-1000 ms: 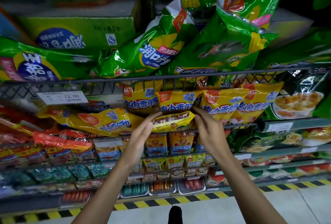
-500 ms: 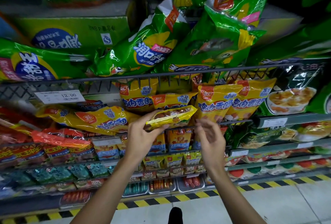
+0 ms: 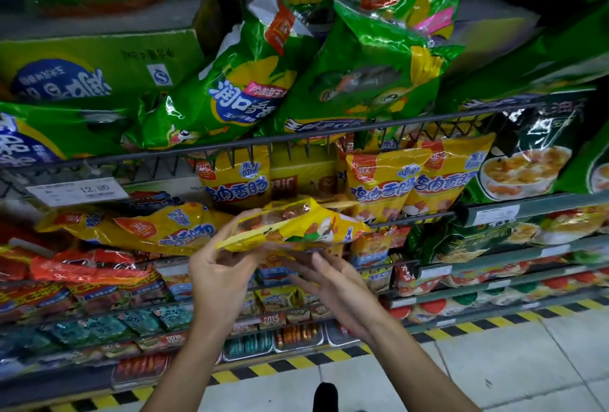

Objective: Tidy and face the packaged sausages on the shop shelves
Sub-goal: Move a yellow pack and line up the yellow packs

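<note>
My left hand (image 3: 220,273) grips a yellow sausage pack (image 3: 293,227) by its near left edge and holds it flat, just in front of the wire shelf. My right hand (image 3: 333,283) lies under the pack with straight fingers that touch its underside. Behind it, more yellow sausage packs (image 3: 379,187) stand upright against the wire rail (image 3: 412,218), with one (image 3: 235,179) to the left. Another yellow pack (image 3: 164,230) lies flat on the shelf at the left.
Green corn-sausage bags (image 3: 244,91) slump over the upper rail, next to a green carton (image 3: 99,62). A price tag (image 3: 77,190) reads 12.00. Red packs (image 3: 82,266) fill lower left shelves, green soup bags (image 3: 527,161) the right. A hazard-striped floor edge (image 3: 296,362) runs below.
The yellow pack has come off the rail toward me and now lies flat. My left hand holds its edge and my right hand has dropped beneath it.
</note>
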